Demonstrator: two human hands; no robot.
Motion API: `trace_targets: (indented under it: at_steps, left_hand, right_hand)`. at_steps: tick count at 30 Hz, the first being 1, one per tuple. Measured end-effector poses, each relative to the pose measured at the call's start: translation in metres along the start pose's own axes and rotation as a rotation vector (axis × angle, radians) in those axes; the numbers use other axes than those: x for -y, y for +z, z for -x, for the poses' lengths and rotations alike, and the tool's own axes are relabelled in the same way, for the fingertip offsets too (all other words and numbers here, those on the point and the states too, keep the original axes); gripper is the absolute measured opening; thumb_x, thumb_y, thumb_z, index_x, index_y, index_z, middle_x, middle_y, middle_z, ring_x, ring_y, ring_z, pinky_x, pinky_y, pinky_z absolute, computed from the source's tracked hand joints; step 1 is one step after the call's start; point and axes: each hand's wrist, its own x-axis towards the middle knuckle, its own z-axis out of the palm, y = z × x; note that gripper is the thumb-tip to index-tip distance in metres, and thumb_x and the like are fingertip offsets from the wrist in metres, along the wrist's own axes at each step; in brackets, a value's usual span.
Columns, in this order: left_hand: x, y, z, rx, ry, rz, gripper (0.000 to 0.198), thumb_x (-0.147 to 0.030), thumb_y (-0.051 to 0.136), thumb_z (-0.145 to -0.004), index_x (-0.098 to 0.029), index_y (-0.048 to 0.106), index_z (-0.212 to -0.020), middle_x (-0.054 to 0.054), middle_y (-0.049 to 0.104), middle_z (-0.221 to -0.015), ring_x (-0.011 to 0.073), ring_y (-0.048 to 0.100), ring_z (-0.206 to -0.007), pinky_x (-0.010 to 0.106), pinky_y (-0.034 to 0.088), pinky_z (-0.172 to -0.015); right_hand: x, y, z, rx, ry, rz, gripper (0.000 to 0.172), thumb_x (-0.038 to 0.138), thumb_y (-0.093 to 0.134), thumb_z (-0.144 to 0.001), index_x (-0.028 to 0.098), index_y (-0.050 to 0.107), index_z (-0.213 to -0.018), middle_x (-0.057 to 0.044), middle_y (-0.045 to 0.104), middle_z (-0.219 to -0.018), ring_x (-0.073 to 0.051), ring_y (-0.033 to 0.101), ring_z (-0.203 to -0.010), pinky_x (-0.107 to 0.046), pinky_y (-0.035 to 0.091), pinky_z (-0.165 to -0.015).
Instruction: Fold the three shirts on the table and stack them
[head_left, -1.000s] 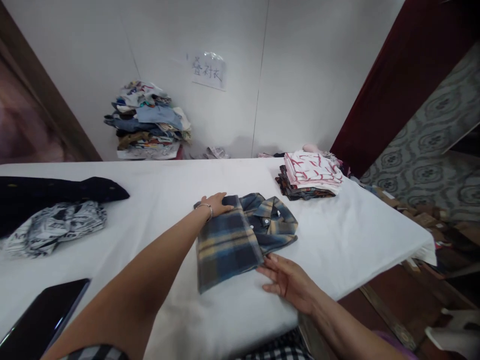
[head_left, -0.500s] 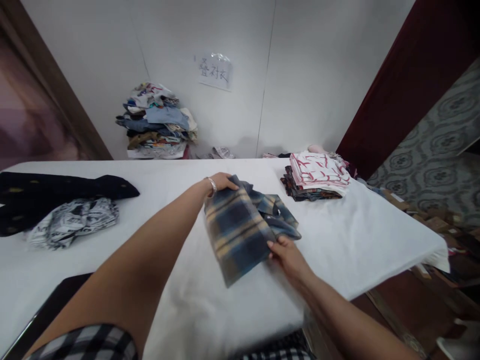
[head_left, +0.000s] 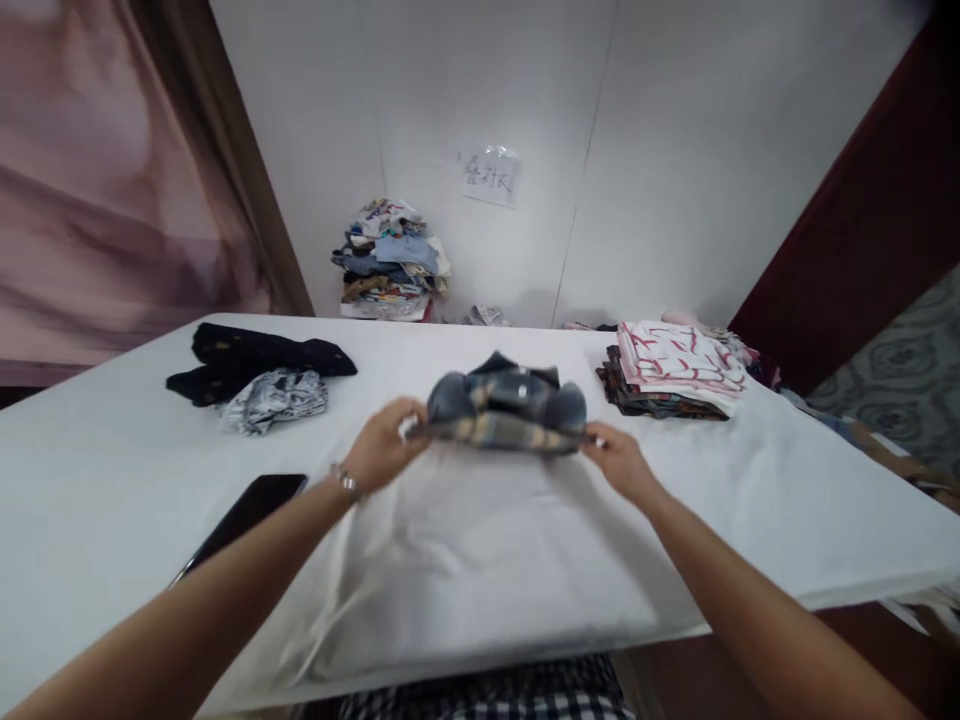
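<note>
A folded plaid shirt [head_left: 510, 405] in blue, black and tan is held in the middle of the white-covered table [head_left: 480, 570], collar side up and away from me. My left hand [head_left: 390, 440], a bracelet on its wrist, pinches the shirt's near left corner. At the near right corner my right hand [head_left: 619, 460] grips the cloth between thumb and fingers. The near edge looks slightly blurred, and whether the shirt's underside touches the table is hidden.
Folded clothes [head_left: 679, 365] are stacked at the right. On the left lie a dark garment [head_left: 255, 360], a crumpled black-and-white cloth [head_left: 276, 400] and a black flat object [head_left: 255, 510]. A tall clothes pile [head_left: 394, 265] stands at the back by the wall, below a paper sign [head_left: 489, 178].
The shirt has turned from a slanted position to lie squarely across in front of me. My left hand has moved to its near left corner, and the view has shifted left.
</note>
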Motion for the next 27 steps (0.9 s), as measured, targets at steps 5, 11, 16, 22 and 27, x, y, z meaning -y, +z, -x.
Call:
trace_targets:
  at_steps: [5, 11, 16, 22, 27]
  left_hand:
    - [0.018, 0.018, 0.11, 0.325, -0.19, -0.001, 0.016, -0.029, 0.063, -0.066, -0.024, 0.057, -0.08, 0.002, 0.066, -0.084, 0.021, 0.06, -0.081, 0.034, 0.048, -0.076]
    - [0.011, 0.019, 0.082, 0.259, -0.568, 0.064, 0.052, -0.06, 0.047, -0.081, -0.019, 0.053, -0.113, -0.002, 0.062, -0.063, 0.0197, 0.06, -0.063, 0.031, 0.044, -0.063]
    - [0.006, 0.047, 0.028, 0.146, -0.669, 0.073, 0.038, -0.054, 0.061, -0.069, -0.019, 0.064, -0.083, 0.007, 0.069, -0.081, 0.0261, 0.064, -0.084, 0.033, 0.045, -0.072]
    - [-0.017, 0.043, 0.032, 0.009, -0.568, 0.31, 0.029, -0.049, 0.059, -0.071, -0.02, 0.058, -0.074, -0.001, 0.064, -0.069, 0.0184, 0.06, -0.072, 0.028, 0.045, -0.066]
    - [-0.019, 0.034, 0.079, 0.02, -0.759, 0.715, 0.038, -0.049, 0.074, -0.058, -0.019, 0.061, -0.077, -0.001, 0.066, -0.068, 0.017, 0.06, -0.066, 0.029, 0.048, -0.063]
  right_hand:
    - [-0.027, 0.015, 0.069, 0.393, 0.055, -0.006, 0.02, 0.017, 0.052, -0.07, 0.021, 0.071, -0.075, -0.005, 0.067, -0.095, -0.021, 0.06, -0.092, -0.031, 0.045, -0.082]
    - [-0.012, 0.004, 0.041, 0.283, 0.478, -0.092, 0.052, 0.045, 0.061, -0.076, 0.017, 0.063, -0.119, -0.007, 0.07, -0.091, -0.022, 0.063, -0.082, -0.035, 0.048, -0.072]
    - [-0.012, 0.028, 0.002, 0.126, 0.548, -0.11, 0.06, 0.045, 0.067, -0.07, 0.021, 0.059, -0.124, -0.005, 0.07, -0.083, -0.02, 0.062, -0.069, -0.031, 0.046, -0.059]
    - [-0.015, 0.031, 0.006, -0.061, 0.122, -0.062, 0.048, 0.04, 0.062, -0.072, 0.017, 0.064, -0.114, -0.007, 0.07, -0.095, -0.019, 0.061, -0.073, -0.031, 0.048, -0.067]
    - [-0.026, 0.017, 0.036, 0.069, 0.062, 0.317, 0.048, 0.038, 0.053, -0.082, 0.022, 0.057, -0.128, -0.003, 0.069, -0.082, -0.016, 0.053, -0.056, -0.03, 0.045, -0.059]
